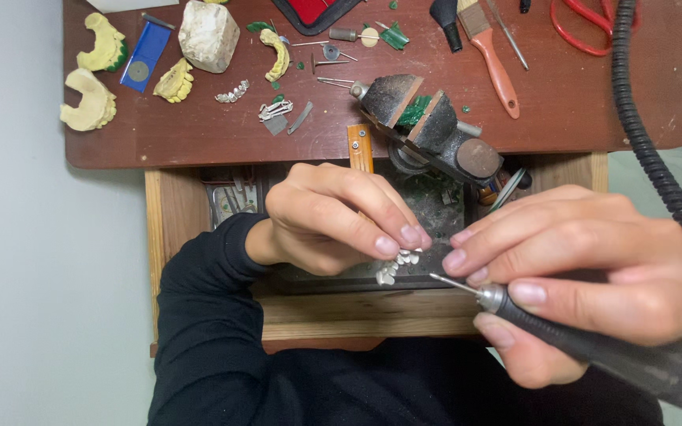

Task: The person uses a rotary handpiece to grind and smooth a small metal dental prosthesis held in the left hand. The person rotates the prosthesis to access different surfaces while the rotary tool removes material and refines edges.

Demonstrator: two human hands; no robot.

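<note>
Reddish-brown, my bench (199,142) fills the top of the view, and below its front edge an open wooden drawer (169,213) sits over my lap. My left hand (333,217) is closed on a small silver dental piece (395,267), pinched between thumb and fingertips above the drawer. My right hand (593,276) is wrapped around a dark rotary handpiece (593,343), its thin bur (453,284) pointing left and ending just beside the piece; I cannot tell whether it touches. The fingertips of both hands meet over the piece.

Near the bench's left edge lie three yellow dental casts (88,101), a fourth curved one (278,51) further right, and one white stone block (208,33). One blue card (144,55) lies between the casts. Two small silver pieces (232,93) rest near the middle. At the front edge stands one dark vise (428,126) with green wax (415,109) in its jaws. Toward the right corner are one brush (489,47) with an orange handle, one pair of red scissors (590,28) and one black coiled cord (649,150) running down the right side.
</note>
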